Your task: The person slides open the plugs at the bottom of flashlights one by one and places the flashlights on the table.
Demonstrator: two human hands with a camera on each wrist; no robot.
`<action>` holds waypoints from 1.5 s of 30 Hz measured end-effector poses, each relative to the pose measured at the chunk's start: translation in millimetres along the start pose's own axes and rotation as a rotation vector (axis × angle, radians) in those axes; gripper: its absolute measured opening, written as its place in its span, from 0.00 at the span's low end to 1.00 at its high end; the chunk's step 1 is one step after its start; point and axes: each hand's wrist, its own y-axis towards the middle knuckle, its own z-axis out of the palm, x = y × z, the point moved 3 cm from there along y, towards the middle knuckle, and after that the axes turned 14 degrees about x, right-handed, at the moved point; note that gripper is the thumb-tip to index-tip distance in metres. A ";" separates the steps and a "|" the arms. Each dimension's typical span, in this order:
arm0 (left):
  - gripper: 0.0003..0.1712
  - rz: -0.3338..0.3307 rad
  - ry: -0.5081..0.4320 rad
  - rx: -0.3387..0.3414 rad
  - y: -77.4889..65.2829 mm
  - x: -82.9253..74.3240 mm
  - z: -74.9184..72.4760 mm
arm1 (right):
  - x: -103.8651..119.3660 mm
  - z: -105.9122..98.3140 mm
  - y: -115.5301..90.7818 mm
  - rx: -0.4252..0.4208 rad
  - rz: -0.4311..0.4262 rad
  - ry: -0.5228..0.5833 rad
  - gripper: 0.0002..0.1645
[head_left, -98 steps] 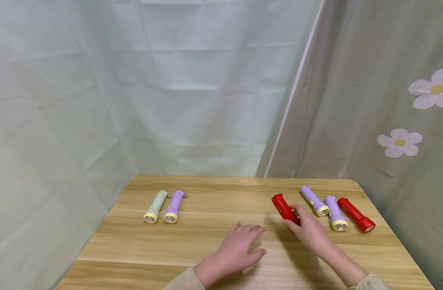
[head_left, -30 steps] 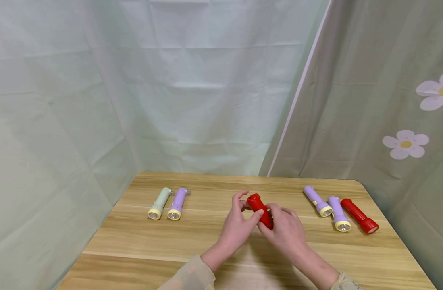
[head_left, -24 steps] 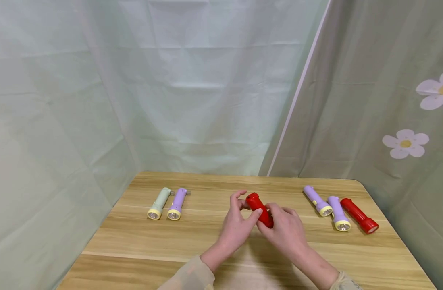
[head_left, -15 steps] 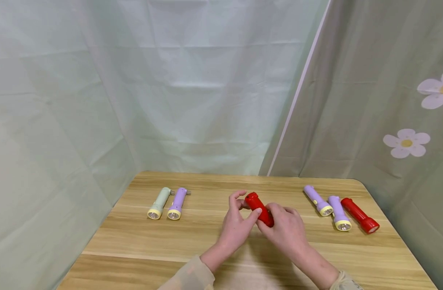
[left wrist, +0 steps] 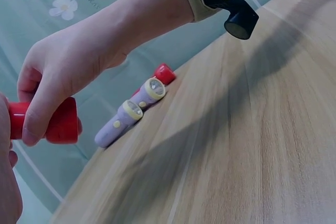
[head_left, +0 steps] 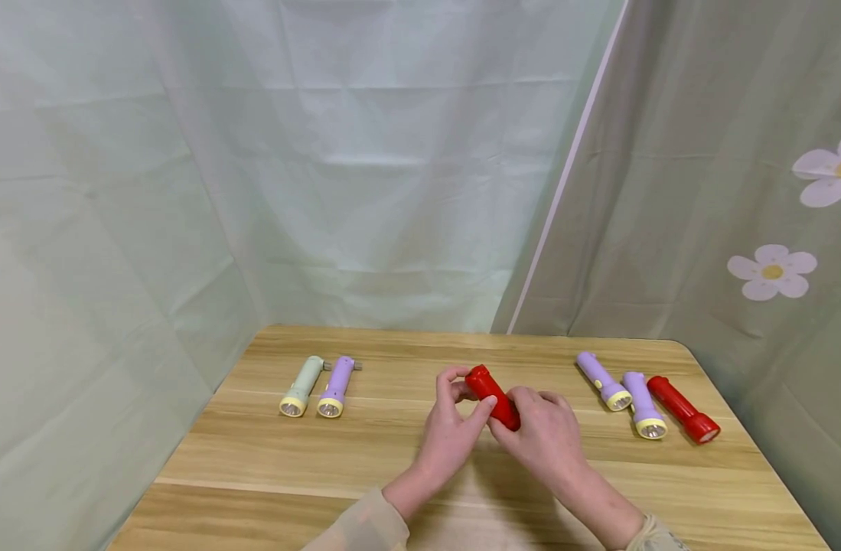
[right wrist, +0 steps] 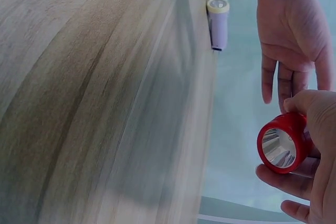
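Red flashlight: shifted leftward from 3.3 seconds ago, when the right hand alone had it, and now held between both hands above the table.
Right hand: grips the lamp end, thumb and fingers curled about it, the silvery lens uncovered.
Left hand: holds the tail end, thumb on the near side, forefinger bent toward the far tip.
Wooden table: below the grip, shadowed under the hands.
Right of the grip: a rear purple flashlight lies nearest, then a front purple flashlight, with a second red flashlight just beside it.
Left of the grip: a left purple flashlight and, farther out, a pale green flashlight lie side by side.
Beyond the grip: a pale curtain, with white flowers on grey cloth to the right.
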 end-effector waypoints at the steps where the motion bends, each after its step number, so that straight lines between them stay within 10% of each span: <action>1: 0.33 -0.004 0.001 0.001 -0.2 0.3 0.3 | 0.1 -0.1 0.2 0.004 0.002 -0.002 0.15; 45: 0.34 -0.007 -0.055 -0.011 -9.4 0.0 -2.7 | 9.5 -4.4 -1.9 -0.054 -0.100 -0.094 0.17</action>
